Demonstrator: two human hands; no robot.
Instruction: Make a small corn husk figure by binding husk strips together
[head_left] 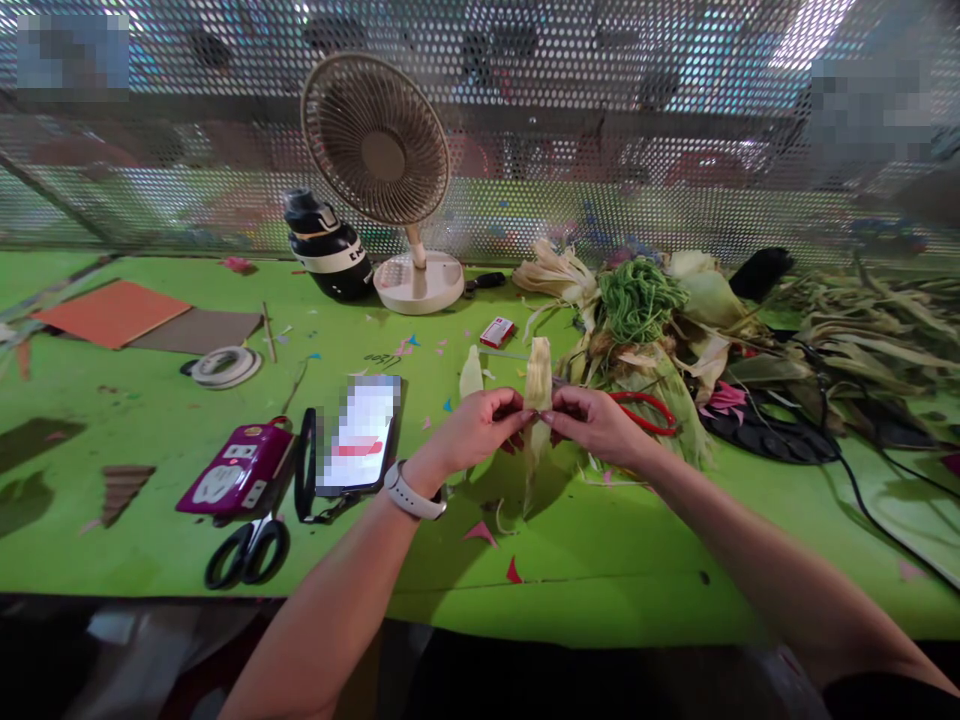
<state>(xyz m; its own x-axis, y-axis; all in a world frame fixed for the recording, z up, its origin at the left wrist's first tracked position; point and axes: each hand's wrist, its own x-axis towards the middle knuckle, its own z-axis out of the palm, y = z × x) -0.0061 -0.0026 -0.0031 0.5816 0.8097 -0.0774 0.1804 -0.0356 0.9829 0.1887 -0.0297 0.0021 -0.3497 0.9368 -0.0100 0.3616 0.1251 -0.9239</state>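
A pale strip of corn husk (538,370) stands upright between my two hands above the green table. My left hand (491,425) pinches it from the left, thumb and fingertips at its middle. From the right, my right hand (589,420) pinches the same spot, so the fingertips of both hands nearly meet. The husk's lower end hangs down below the fingers. Another pale husk piece (471,372) lies just behind my left hand. Beyond my right hand are a red-handled tool (646,412), partly hidden, and a heap of husks (675,370).
Left of my hands lie a phone (367,430), a purple case (238,470), black-handled scissors (247,552) and a tape roll (225,367). A fan (420,285) and a black bottle (330,250) stand at the back. Green twine (641,300) tops the heap; a black cable (862,490) runs right.
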